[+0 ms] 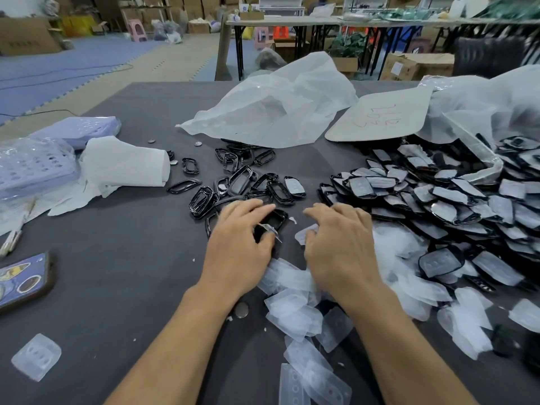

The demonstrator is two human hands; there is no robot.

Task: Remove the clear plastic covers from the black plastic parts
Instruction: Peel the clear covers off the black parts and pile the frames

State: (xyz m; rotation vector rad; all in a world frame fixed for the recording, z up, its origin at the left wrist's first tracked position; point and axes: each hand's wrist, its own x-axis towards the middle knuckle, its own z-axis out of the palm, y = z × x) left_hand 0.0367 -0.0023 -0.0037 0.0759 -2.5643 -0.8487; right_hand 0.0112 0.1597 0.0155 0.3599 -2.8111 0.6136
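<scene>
In the middle of the frame, the left hand (239, 244) grips a black part (276, 219) on the bench (117, 273), its fingers and thumb curled around it. The right hand (339, 247) bends its fingers over a clear cover (302, 235) just beside, but I cannot tell if it holds it.

My left hand (239, 238) covers most of the black part (274, 219) it grips. My right hand (339, 244) hides whether its fingers pinch the clear cover (302, 235) beneath. The phone (23, 279) is cut by the left edge; the red writing on the card (380, 118) is unreadable.
</scene>
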